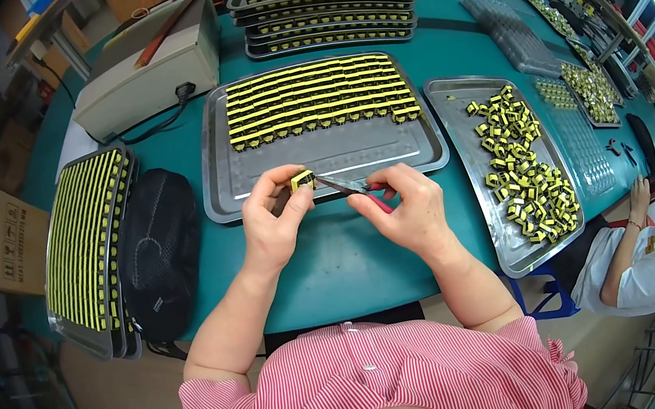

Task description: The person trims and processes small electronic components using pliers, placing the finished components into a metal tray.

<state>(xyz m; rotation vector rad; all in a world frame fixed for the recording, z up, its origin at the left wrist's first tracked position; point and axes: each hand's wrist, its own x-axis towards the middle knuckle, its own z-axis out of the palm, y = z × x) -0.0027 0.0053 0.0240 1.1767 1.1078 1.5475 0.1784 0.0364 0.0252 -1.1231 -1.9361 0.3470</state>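
Note:
Between the fingers of my left hand is a small transformer, black with a yellow band. My right hand grips slim pliers with red handles, and their pointed jaws reach up to the transformer's side. Both hands are over the near edge of a metal tray, where similar transformers stand in tight rows across the far half. To the right, another metal tray carries a loose heap of transformers lying at all angles.
Stacked full trays rise at the back, beside a beige box-shaped machine with a black plug. At left lie more filled trays and a black case. Clear plastic trays are farther right; a co-worker sits at the right edge.

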